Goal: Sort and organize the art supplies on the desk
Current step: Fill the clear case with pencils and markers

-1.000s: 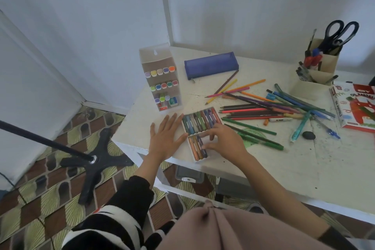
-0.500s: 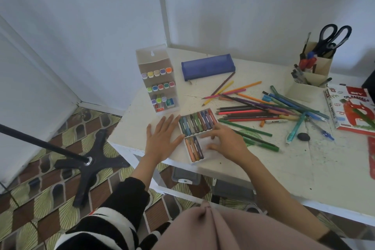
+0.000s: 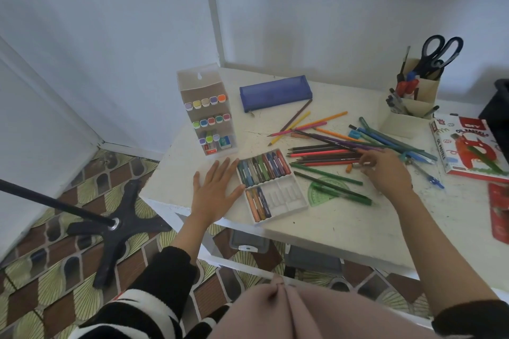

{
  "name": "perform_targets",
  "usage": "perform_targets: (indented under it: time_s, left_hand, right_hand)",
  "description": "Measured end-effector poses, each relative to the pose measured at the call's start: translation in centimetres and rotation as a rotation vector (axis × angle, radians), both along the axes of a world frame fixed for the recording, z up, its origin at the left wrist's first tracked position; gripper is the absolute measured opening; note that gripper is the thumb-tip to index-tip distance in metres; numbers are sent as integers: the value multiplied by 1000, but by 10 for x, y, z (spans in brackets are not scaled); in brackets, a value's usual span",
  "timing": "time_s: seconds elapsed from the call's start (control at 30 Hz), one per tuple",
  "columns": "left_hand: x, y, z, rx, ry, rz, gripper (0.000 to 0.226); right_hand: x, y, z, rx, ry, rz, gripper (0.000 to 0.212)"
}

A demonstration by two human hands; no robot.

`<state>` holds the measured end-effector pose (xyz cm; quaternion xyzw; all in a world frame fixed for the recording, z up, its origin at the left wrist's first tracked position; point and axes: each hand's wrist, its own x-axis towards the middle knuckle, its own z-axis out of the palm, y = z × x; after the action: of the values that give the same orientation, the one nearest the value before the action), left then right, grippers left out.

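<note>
While the left hand point(image 3: 214, 190) lies flat and open on the table point(image 3: 344, 228), touching the left edge of the white plastic crayon tray point(image 3: 289, 198), the right hand point(image 3: 385, 170) stretches open, gripping nothing, toward the short orange crayon stub point(image 3: 349, 168) just off its fingertips. The tray's free slots lie between both hands.

Your white bench point(image 3: 344, 226) carries a crayon tray point(image 3: 289, 201) near its front edge and an upright marker box point(image 3: 209, 118) just behind it. A blue pencil case point(image 3: 275, 92) lies further back. Loose coloured pencils point(image 3: 322, 153) lie in the middle, with a green protractor point(image 3: 319, 195) in front of them. A cream organizer point(image 3: 399, 125) and a pastel box point(image 3: 468, 146) are at the right.
</note>
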<state>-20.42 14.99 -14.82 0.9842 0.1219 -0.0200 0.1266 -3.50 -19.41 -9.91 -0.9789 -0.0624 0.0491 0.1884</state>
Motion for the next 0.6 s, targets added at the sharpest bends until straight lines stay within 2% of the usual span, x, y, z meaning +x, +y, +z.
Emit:
perform_targets:
  time_s: [0.27,0.4,0.5,0.6]
  left_hand:
    - [-1,-2,4,2,19,9,80]
    - [-1,-1,2,-2,11,11,92]
    - [-2,-2,3,3,10,14,93]
    - [-2,-2,4,4,12,13,96]
  right_hand:
    - [0,3,-3,-84,-136,41,20]
    - [-8,2,0,160,-215,140,10]
    - [-22,11,7,424,-139,180,18]
    - [-37,23,13,537,-51,228,24]
